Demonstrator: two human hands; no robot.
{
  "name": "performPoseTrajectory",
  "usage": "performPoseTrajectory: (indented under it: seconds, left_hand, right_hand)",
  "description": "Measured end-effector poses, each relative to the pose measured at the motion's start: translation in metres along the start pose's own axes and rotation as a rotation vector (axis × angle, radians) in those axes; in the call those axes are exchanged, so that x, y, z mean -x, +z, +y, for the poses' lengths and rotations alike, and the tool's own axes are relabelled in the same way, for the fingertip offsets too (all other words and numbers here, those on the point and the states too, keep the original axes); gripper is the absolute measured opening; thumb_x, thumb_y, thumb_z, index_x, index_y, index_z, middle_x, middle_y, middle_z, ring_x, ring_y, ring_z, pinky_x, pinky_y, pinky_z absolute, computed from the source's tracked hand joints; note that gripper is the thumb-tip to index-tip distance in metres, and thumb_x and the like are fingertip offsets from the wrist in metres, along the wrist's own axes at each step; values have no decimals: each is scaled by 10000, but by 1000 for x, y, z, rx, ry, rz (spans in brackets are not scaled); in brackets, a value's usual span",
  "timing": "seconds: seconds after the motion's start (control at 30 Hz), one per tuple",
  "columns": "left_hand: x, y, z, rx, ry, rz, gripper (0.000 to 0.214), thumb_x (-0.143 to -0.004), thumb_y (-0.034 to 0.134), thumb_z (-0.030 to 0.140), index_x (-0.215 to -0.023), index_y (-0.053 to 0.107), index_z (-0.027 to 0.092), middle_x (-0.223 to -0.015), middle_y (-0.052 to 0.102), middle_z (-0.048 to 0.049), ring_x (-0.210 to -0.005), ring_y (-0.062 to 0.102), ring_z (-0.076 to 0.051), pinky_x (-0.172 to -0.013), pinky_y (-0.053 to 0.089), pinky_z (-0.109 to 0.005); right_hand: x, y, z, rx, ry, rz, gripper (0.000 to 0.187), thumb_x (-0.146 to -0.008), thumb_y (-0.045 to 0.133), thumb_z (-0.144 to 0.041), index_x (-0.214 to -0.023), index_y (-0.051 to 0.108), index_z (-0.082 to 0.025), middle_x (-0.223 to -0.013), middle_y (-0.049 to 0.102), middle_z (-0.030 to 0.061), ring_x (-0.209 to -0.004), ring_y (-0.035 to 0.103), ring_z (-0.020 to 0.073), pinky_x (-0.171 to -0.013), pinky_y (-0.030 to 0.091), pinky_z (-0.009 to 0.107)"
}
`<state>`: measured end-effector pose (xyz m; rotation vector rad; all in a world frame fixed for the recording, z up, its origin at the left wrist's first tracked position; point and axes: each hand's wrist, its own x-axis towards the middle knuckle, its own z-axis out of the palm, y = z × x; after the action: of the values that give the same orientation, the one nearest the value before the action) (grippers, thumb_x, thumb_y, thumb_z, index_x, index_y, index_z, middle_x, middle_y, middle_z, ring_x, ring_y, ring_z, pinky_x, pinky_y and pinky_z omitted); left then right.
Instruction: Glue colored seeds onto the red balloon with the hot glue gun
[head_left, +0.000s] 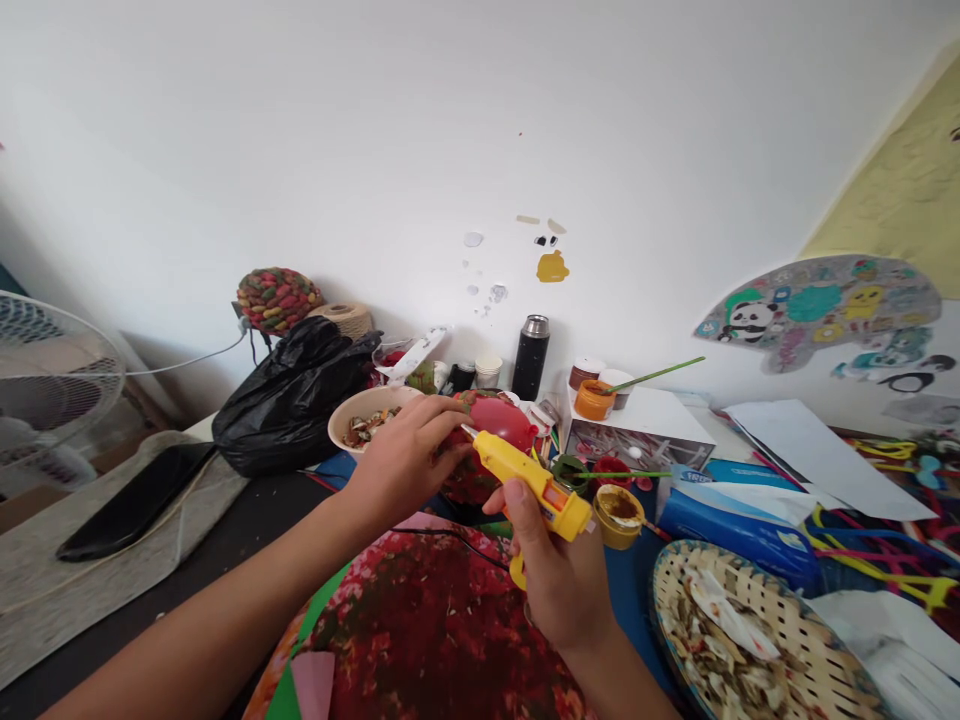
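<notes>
A yellow hot glue gun [529, 480] is gripped in my right hand [566, 580], its nozzle pointing up and left. The nozzle meets the fingertips of my left hand [412, 440]. Those fingers are pinched together, and whatever is between them is too small or hidden to name. Just behind the nozzle sits a red balloon [506, 425], partly covered with dark red and green pieces. To the left of it, a pale bowl [345, 410] holds small brownish pieces, with my left hand over its right side. Under my hands lies a red, paint-stained surface [442, 620].
Open paint jars, such as a yellow jar [619, 520], stand right of the glue gun. A woven basket [810, 610] with shell-like bits is at the lower right. A black flask [531, 360], a black plastic bag [292, 395], a phone [135, 500] and a fan [56, 380] stand around.
</notes>
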<state>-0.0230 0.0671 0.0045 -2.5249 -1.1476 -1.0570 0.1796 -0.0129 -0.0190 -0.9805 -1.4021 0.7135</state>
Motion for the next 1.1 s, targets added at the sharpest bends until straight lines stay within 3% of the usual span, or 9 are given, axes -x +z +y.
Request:
performPoseTrajectory:
  seconds: [0.7, 1.1]
  left_hand:
    - [1, -1, 6, 63, -67, 6, 246, -963, 674, 123, -1188, 731, 203, -1189, 777, -118, -1125, 734, -313, -981, 602, -468]
    - [5, -4, 4, 68, -76, 11, 121, -1024, 707, 212, -1121, 780, 213, -1192, 787, -116, -1116, 740, -312, -944, 595, -436]
  right_hand:
    - [0, 0, 2, -9, -2, -6, 552, -1084, 634, -646, -834, 849, -204, -527, 502, -43, -419, 431, 113, -380, 319, 219]
    - [1, -1, 3, -4, 21, -1, 577, -1076, 628, -676, -817, 836, -205, -523, 513, -33, -415, 451, 121, -380, 334, 227]
